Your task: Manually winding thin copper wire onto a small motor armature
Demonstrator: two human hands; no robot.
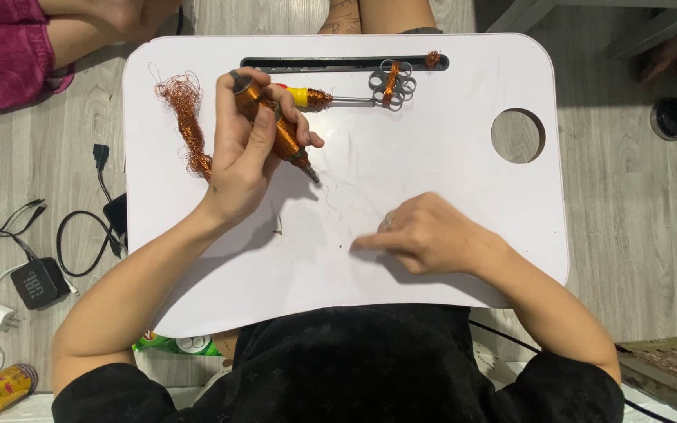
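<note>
Tangle of copper wire (186, 117) lies at left of the white tabletop (448, 157). Left hand (248, 149) clamps fingers around a copper-wound spool tool (272, 125), held tilted, tip down near the tabletop middle. Just behind it, a yellow-handled tool (307, 96) lies flat, its shaft reaching a grey flower-shaped winding form (392, 82) wrapped with copper. Right hand (429, 235) rests on the tabletop, fingers curled together, index tip pressing the surface, holding nothing visible. Round hole (517, 135) at right.

Smooth matt white plastic tray (448, 258); glossy coppery wire tangle (186, 117); wood-grain floor (636, 227).
</note>
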